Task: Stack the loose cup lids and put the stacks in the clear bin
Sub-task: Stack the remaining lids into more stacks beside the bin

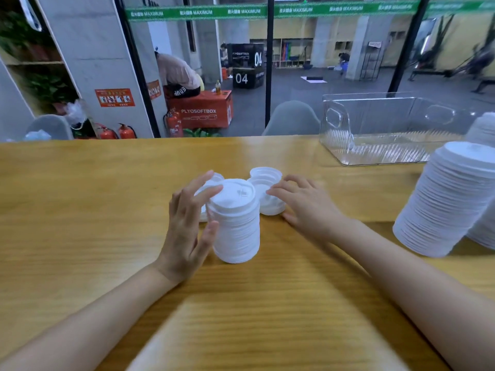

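Head view: white lid stack [237, 223], upright, finely ribbed sides.

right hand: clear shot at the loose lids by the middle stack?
Likely yes: the right hand is right beside the loose lids, nothing between them; the middle stack stands off to their left.

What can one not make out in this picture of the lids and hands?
Head view:
- Loose lids: the middle stack and the left hand hide how many.
- Right hand: motion blur hides whether it pinches a lid.
- Far tall stack: cut off by the right edge, partly behind the near tall stack.
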